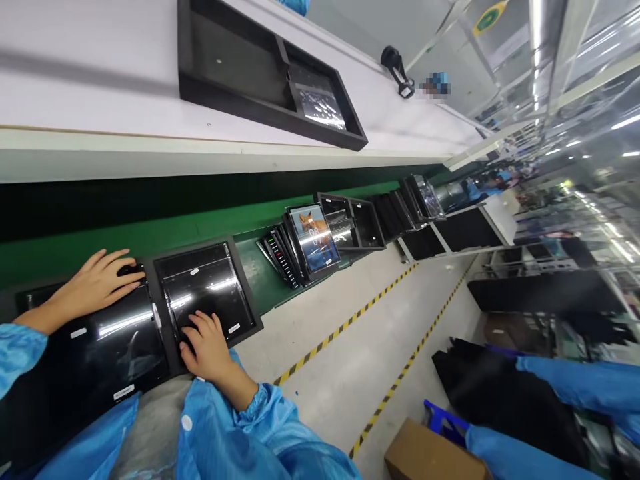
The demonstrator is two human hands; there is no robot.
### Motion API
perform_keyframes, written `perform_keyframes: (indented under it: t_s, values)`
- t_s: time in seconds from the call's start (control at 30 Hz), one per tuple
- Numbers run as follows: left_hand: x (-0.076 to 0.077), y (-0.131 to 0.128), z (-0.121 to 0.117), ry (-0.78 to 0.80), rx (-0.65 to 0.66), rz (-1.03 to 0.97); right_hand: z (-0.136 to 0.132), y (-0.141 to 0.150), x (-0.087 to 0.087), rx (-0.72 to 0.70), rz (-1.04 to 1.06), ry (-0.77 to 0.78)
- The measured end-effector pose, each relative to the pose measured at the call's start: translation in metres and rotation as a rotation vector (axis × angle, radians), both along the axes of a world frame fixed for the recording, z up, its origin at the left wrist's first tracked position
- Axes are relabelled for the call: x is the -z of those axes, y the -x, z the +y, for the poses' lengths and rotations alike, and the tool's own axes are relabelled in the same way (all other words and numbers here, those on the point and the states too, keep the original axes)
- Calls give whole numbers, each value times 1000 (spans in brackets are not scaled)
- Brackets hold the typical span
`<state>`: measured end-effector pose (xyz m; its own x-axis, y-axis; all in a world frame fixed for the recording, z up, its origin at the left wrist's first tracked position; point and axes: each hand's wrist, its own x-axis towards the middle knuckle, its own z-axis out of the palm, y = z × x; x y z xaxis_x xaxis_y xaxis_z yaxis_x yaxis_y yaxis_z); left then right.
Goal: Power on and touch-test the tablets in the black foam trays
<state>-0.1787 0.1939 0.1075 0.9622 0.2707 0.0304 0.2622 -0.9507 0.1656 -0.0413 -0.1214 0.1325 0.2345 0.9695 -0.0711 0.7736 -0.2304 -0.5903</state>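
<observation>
A black divided tray lies in front of me with a glossy dark screen panel in each compartment. My left hand rests with its fingers stretched over the far edge of the left panel, close to the divider. A small dark shape shows between those fingers; I cannot make out what it is. On the near left part of the right panel lies my right hand, fingers spread and bent a little. Both panels carry small white labels, and light glares off their film.
Farther along the green bench stand a leaning stack of panels, fox picture in front, another black tray and more dark panels. A divided tray sits on the white shelf. A cardboard box stands at lower right.
</observation>
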Motion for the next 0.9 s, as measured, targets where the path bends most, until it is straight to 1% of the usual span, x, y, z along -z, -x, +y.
perform_keyframes:
  t_s: [0.1,0.2,0.3,0.33,0.4,0.47,0.53,0.6,0.67,0.8,0.9]
  values:
    - [-7,-6,6,14,44,31,-16,-3,3,118,-4,-44]
    - [-15,-12,6,45,57,54,-41,-9,5,342,-41,-93]
    - [-19,-16,8,88,73,106,-65,-17,10,571,-85,-133]
    - [-21,-17,10,107,84,126,-71,-19,12,626,-97,-143]
    - [-25,-20,15,165,117,161,-76,-23,15,692,-112,-160]
    - [-30,-24,19,235,156,192,-73,-26,17,711,-117,-171]
    - [-37,-29,23,297,190,219,-64,-26,15,696,-122,-162]
    - [-42,-32,25,335,212,228,-54,-25,10,676,-136,-126]
    - [-44,-34,25,351,220,219,-46,-23,5,666,-161,-71]
    - [-38,-34,24,352,197,216,-34,-22,-3,647,-225,1]
    - [-32,-34,24,366,173,200,-17,-32,-4,606,-247,15]
